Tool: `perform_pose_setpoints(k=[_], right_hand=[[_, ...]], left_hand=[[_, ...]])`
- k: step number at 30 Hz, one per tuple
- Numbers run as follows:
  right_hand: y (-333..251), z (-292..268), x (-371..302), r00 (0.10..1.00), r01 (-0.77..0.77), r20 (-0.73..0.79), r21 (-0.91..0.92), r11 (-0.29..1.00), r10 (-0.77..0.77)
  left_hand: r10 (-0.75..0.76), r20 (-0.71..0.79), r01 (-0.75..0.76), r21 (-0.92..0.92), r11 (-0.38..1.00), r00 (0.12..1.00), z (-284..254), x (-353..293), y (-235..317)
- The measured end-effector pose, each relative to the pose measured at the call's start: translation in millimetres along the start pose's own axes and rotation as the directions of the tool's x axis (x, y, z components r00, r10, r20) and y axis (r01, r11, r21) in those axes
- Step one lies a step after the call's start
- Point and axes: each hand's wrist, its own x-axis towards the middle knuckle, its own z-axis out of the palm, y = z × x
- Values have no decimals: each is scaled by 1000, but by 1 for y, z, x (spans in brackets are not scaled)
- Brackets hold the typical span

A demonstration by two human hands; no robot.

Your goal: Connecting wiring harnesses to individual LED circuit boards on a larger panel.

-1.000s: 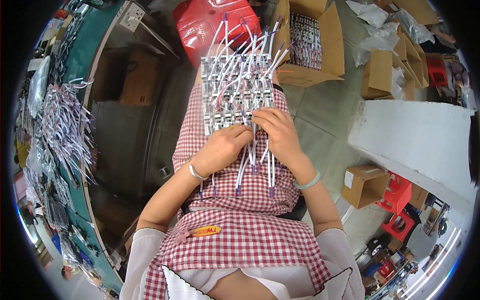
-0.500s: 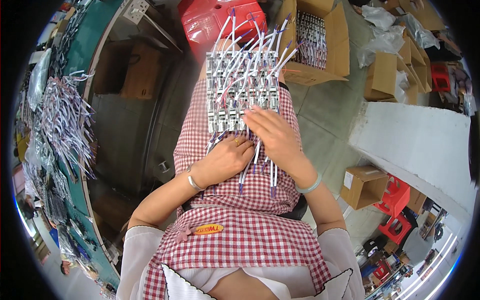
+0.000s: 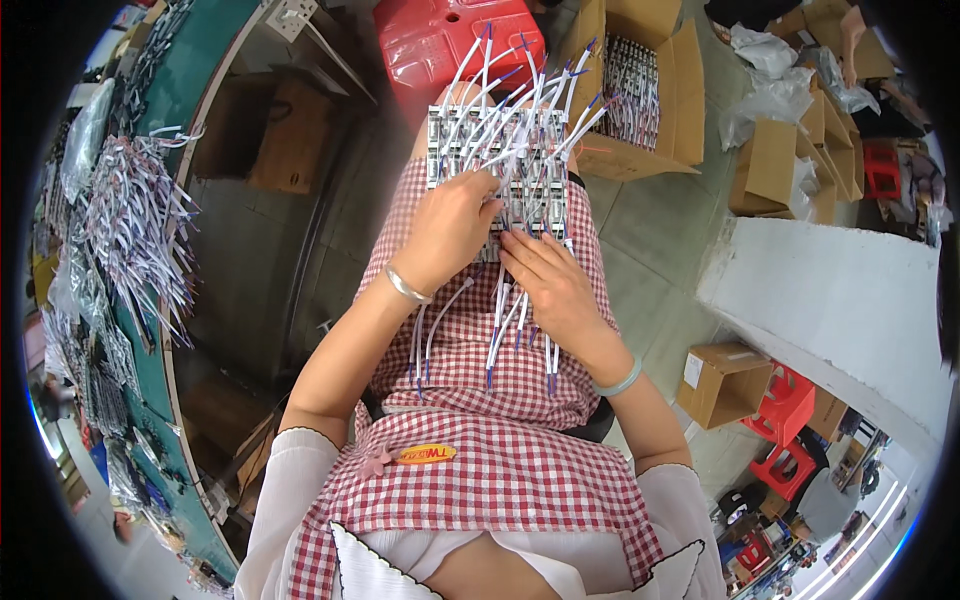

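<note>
A panel of small circuit modules (image 3: 550,208) lies across my lap on the red checked apron (image 3: 480,490). White-sleeved wires (image 3: 470,62) with purple tips stick out past its far edge, and others hang toward me over its near edge. My left hand (image 3: 450,228) is over the panel's left half, its fingers curled together among the wires. What it pinches, if anything, is hidden. My right hand (image 3: 558,288) rests with fingers stretched out over the panel's near edge, next to the hanging wires.
A red plastic stool (image 3: 450,45) stands ahead, beside an open carton (image 3: 680,95) of similar wired panels. On the left, a green bench (image 3: 150,380) bears a heap of white wires (image 3: 135,225). More cartons (image 3: 725,385) and red stools (image 3: 785,405) are at right.
My left hand has moved forward from the near edge onto the panel's left half. My right hand has shifted slightly right and toward me.
</note>
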Motion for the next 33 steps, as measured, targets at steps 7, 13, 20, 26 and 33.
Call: perform_pose_setpoints(k=[7, 13, 20, 26, 33], right_hand=[[9, 1, 3, 957, -170, -154, 389, 905, 246], [1, 7, 13, 998, -13, -51, 135, 991, 21], [0, 2, 14, 996, -38, -74, 169, 985, 51], [6, 6, 9, 999, 41, -37, 54, 998, -39], [0, 9, 4, 996, 93, 27, -123, 988, -90]], left_hand=[[189, 239, -197, 9, 980, 952, -8, -60, 18], [193, 348, -249, 125, 960, 918, -7, -81, 15], [257, 317, -263, -27, 965, 913, -8, -68, 23], [279, 349, -282, -44, 959, 895, -1, -71, 13], [240, 436, -209, -119, 971, 868, -12, -68, 12]])
